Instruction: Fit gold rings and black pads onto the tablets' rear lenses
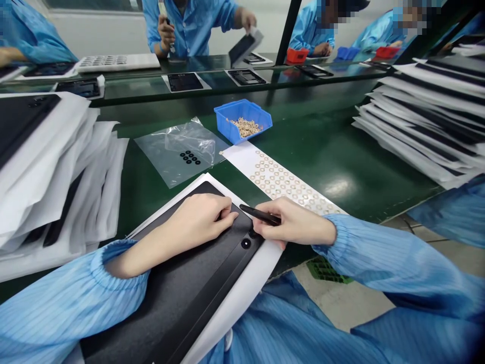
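Blue sleeves are framing a black panel (pixel 182 288) that is lying on a white sheet (pixel 242 293), angled across the near edge of the green worktop (pixel 341 151). Resting flat on the panel's upper end, the left hand (pixel 197 222) is pressing down with its fingers loosely together and gripping nothing. Just right of the panel's corner, the right hand (pixel 293 222) is pinching a pair of black tweezers (pixel 259 215), fingers closed around them, with the tips pointing toward the left hand.

Two round camera holes (pixel 246 243) are showing on the panel just below the tweezers (whether rings are already seated in them cannot be told from here). Beyond the panel, a white strip (pixel 280 179) is carrying rows of small pale rings, and most rows are looking full, so the ring work seems to be at an early point on this strip. Farther beyond the panel, a clear bag (pixel 178 151) is holding a few black rings (pixel 190 157), and a blue bin (pixel 242 119) is holding loose pale pieces. Left and right of the panel, stacks of sheeted panels (pixel 428 116) are waiting, though which are finished I cannot tell.
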Available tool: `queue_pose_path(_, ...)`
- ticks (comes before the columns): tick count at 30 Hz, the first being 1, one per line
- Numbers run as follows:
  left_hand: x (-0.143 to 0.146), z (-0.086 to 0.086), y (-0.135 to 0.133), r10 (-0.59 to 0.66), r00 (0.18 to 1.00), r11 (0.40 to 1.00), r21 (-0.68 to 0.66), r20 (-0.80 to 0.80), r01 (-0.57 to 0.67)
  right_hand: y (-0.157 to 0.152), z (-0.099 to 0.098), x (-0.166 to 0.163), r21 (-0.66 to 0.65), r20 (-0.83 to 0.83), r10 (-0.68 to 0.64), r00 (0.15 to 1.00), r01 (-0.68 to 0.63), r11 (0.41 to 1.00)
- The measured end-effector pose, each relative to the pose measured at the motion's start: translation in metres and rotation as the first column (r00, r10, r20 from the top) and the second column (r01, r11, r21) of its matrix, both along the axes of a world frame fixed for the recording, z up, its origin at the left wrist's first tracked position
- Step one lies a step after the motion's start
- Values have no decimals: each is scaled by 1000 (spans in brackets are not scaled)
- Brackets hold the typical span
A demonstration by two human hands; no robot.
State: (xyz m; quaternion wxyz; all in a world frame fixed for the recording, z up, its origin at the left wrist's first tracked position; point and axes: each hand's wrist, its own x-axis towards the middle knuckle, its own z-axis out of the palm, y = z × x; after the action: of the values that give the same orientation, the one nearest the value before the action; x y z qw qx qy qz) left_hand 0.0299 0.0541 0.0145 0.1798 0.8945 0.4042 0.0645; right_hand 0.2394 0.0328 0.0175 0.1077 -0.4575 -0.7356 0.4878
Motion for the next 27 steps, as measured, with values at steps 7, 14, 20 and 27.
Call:
queue_pose_path(7, 2, 5, 0, 5, 999, 999, -39, -37, -7, 6, 14, -7, 67, 205, 123, 971, -140, 988)
queue_pose_path(14, -2, 5, -7, -199, 969, 979, -2, 146, 202, 4, 8, 3, 117, -10, -57, 998, 57, 991)
queue_pose_path(20, -4, 7, -7, -363, 921, 928, -39, 142, 371, -20, -2, 14, 223, -393, -280, 876, 386, 895)
queue_pose_path(27, -6, 6, -4, -383, 913, 916, -71, 139, 395, -44, -33, 4, 287, -531, -223, 818, 421, 861)
